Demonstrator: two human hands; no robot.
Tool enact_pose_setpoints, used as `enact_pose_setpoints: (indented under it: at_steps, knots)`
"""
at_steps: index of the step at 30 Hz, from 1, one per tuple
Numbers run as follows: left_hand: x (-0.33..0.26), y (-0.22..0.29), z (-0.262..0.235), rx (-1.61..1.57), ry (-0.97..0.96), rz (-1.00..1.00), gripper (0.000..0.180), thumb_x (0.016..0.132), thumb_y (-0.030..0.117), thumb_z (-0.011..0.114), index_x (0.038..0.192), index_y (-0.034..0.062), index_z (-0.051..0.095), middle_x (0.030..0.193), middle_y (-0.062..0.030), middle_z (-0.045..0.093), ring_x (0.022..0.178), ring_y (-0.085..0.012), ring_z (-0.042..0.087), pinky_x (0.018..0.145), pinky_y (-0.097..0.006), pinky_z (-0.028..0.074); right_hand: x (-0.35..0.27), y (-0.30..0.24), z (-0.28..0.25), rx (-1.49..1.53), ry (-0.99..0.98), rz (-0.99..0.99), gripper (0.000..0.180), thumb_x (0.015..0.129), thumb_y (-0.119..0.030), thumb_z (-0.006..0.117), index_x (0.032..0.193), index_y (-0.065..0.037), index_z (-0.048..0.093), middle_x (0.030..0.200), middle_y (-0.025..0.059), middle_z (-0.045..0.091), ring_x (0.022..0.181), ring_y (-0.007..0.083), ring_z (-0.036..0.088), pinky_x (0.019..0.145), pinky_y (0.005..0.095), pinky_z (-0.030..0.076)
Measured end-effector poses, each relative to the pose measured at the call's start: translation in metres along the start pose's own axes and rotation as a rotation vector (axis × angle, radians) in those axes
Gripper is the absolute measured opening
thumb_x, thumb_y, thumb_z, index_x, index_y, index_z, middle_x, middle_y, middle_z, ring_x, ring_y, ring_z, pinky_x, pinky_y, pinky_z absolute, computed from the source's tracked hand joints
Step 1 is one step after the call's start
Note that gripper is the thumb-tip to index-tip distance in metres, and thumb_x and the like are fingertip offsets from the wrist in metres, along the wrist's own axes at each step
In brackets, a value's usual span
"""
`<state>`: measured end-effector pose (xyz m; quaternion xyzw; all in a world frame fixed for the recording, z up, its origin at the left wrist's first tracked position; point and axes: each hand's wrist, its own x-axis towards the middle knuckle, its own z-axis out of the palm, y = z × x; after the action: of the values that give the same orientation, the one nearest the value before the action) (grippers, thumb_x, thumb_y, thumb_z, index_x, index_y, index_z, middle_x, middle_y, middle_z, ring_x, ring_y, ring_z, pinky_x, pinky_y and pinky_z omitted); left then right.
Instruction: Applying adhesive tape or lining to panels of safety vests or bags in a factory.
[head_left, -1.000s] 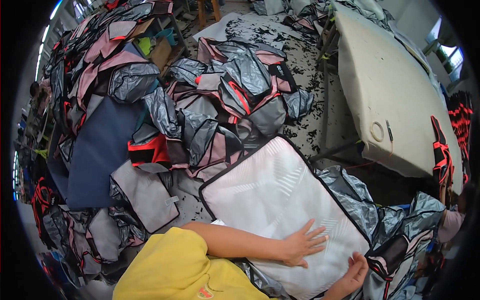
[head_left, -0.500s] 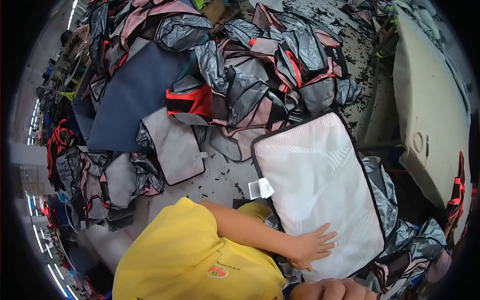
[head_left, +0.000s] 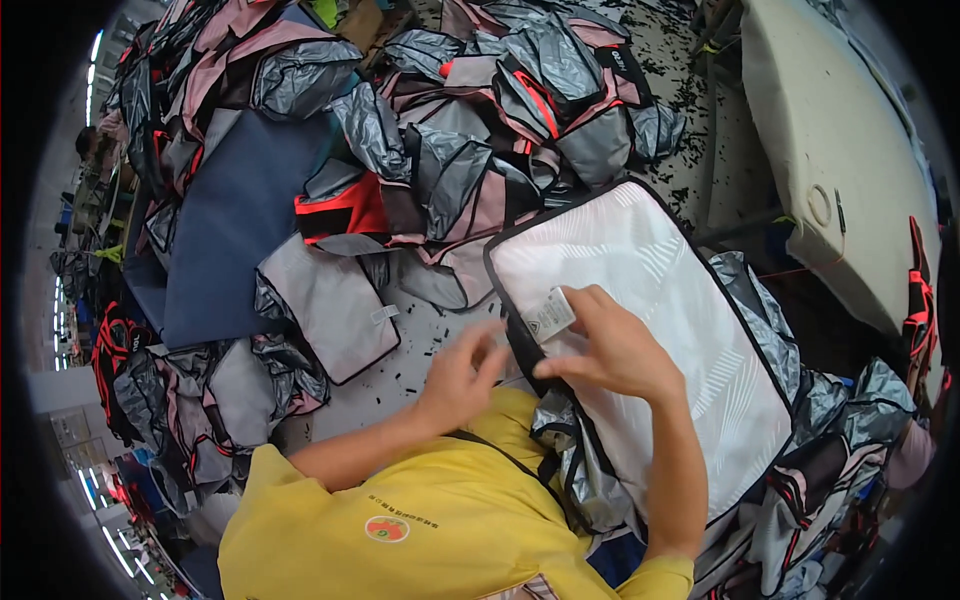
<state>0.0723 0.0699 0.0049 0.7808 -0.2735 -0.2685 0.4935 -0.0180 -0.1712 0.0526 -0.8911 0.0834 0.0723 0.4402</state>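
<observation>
A white quilted panel (head_left: 665, 330) with black edging lies tilted to the right of my body, on top of silver fabric. My right hand (head_left: 625, 345) rests over its left edge, thumb and forefinger apart. A white label (head_left: 548, 315) lies flat on the panel between that thumb and forefinger, the forefinger touching it. My left hand (head_left: 460, 375) hovers just left of the panel's edge, slightly blurred, its fingers loosely bent and apart, with nothing seen in them.
A smaller grey-white panel (head_left: 325, 305) with a label lies to the left. Behind are heaps of silver, pink and red sewn pieces (head_left: 450, 160) and a dark blue sheet (head_left: 235, 220). A large cream padded board (head_left: 830, 150) stands at the right. Black scraps litter the floor.
My right hand has come up to the label, which now lies on the panel rather than sticking out past its edge. My left hand has moved off the panel to the left.
</observation>
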Motion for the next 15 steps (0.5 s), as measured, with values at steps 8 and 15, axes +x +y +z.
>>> enact_pose_setpoints:
  at_steps: [8, 15]
  knots:
    - [0.060, -0.012, 0.009, -0.416, -0.169, -0.147, 0.023, 0.108, 0.016, 0.060, 0.127, 0.0030, 0.061, 0.099, -0.0001, 0.062, 0.084, -0.0069, 0.058, 0.076, -0.023, 0.049, 0.015, 0.013, 0.015, 0.402, 0.122, 0.094, 0.024, 0.100, -0.009, 0.070, 0.122, 0.001, 0.071, 0.095, 0.0096, 0.073, 0.084, 0.0150, 0.069, 0.078, 0.0313, 0.056]
    - [0.064, -0.015, 0.021, -0.603, -0.140, -0.154, 0.025, 0.102, 0.013, 0.071, 0.122, 0.0040, 0.058, 0.106, -0.0019, 0.066, 0.091, -0.0087, 0.063, 0.082, -0.026, 0.054, 0.027, 0.019, 0.018, 0.511, 0.226, 0.247, 0.032, 0.097, -0.014, 0.072, 0.127, -0.004, 0.071, 0.092, 0.0158, 0.075, 0.080, 0.0246, 0.070, 0.079, 0.0359, 0.055]
